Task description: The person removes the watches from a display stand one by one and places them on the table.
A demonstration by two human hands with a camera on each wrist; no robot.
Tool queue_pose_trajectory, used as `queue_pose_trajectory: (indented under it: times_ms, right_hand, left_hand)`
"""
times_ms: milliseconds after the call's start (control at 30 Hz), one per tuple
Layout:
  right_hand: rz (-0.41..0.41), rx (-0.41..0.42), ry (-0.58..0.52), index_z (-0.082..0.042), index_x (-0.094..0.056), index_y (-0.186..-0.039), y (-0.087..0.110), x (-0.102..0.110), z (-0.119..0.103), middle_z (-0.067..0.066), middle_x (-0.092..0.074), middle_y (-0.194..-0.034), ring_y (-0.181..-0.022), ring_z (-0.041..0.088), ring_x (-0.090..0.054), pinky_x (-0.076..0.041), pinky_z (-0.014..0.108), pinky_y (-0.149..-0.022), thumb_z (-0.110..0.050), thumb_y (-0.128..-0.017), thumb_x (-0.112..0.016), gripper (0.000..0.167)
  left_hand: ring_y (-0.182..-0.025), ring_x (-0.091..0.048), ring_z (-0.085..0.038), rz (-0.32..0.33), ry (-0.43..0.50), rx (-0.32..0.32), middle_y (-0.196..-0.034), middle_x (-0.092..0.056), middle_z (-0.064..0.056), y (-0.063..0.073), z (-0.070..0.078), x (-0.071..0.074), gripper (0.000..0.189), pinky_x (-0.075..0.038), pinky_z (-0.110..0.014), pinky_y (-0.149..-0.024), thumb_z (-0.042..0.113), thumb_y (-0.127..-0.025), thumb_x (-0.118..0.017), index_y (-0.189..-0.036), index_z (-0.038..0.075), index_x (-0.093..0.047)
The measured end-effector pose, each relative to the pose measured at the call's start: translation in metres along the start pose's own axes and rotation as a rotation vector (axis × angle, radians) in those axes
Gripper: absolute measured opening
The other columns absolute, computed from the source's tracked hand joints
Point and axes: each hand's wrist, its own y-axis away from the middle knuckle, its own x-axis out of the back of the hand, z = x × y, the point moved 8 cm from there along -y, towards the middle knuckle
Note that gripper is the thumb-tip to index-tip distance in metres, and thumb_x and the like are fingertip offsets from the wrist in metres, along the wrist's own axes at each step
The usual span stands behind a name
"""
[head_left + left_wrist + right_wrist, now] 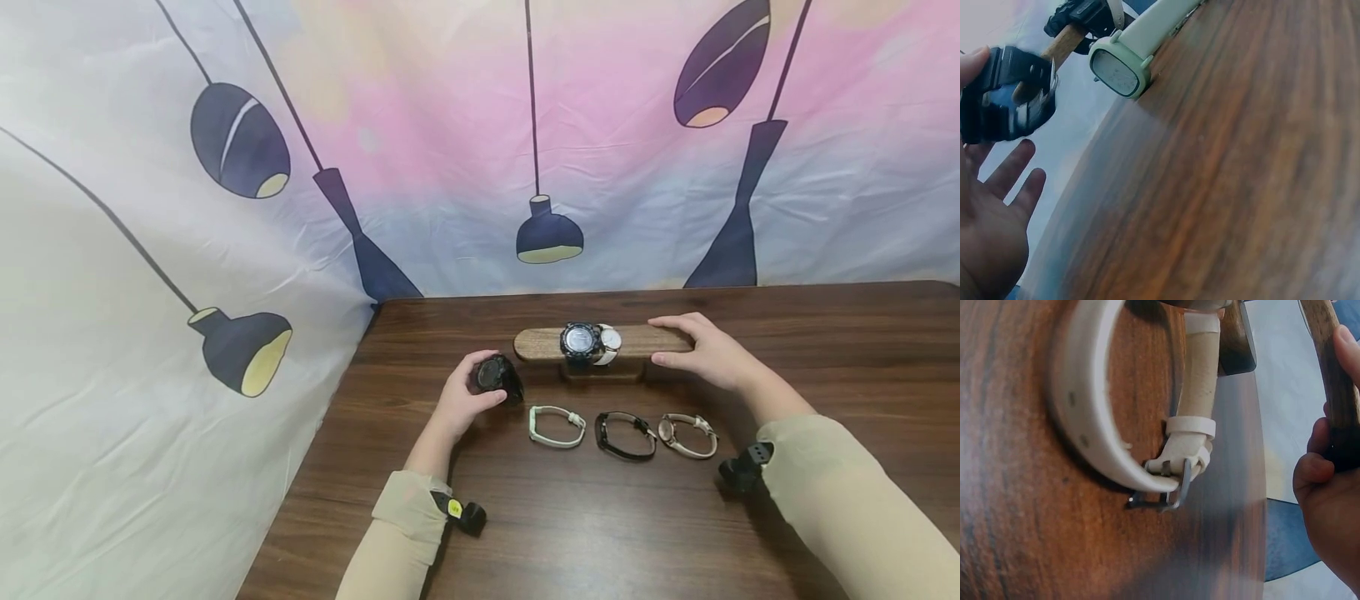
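Note:
My left hand holds a chunky black wristwatch by thumb and fingers, left of a wooden watch stand. In the left wrist view, that watch's strap forms a closed loop and the lower fingers spread away from it. At the stand's other end, my right hand grips the bar between thumb and fingers; the right wrist view shows the bar within the grasp. Side by side around the bar's middle sit a black digital watch and a white-strapped watch.
In front of the stand, a mint-green watch, a slim black watch and a cream-strapped watch stand in a row on the dark wooden table. A printed cloth hangs behind the table and along its left side.

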Motion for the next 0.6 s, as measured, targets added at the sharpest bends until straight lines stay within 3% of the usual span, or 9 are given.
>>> queue_pose_trajectory:
  times_ms: [167, 400, 600]
  right_hand:
    - [0.006, -0.005, 0.001, -0.009, -0.047, -0.136, 0.002, 0.002, -0.001, 0.021, -0.037, -0.132, -0.122, 0.038, -0.033, -0.027, 0.057, -0.095, -0.039, -0.084, -0.069, 0.065]
    - [0.004, -0.009, 0.002, -0.008, -0.046, -0.137, 0.004, 0.003, -0.003, 0.021, -0.038, -0.132, -0.122, 0.037, -0.033, -0.027, 0.058, -0.095, -0.038, -0.084, -0.069, 0.064]
    - [0.002, -0.011, 0.005, -0.009, -0.046, -0.137, 0.004, 0.004, -0.003, 0.021, -0.038, -0.132, -0.122, 0.037, -0.033, -0.027, 0.058, -0.096, -0.039, -0.084, -0.069, 0.065]
  left_hand:
    - [-0.103, -0.053, -0.015, 0.002, 0.026, -0.036, -0.118, -0.056, -0.017, 0.0, 0.0, -0.002, 0.057, -0.042, -0.027, -0.09, -0.008, -0.073, -0.068, -0.126, -0.006, -0.048]
    - [-0.104, -0.053, -0.012, 0.0, 0.093, -0.003, -0.115, -0.059, -0.014, -0.006, -0.024, -0.001, 0.056, -0.037, -0.025, -0.097, -0.014, -0.071, -0.069, -0.123, -0.005, -0.048]
    - [-0.101, -0.054, -0.013, -0.077, 0.124, -0.056, -0.118, -0.056, -0.02, -0.002, -0.02, -0.008, 0.055, -0.041, -0.025, -0.09, -0.012, -0.071, -0.067, -0.12, -0.008, -0.042]
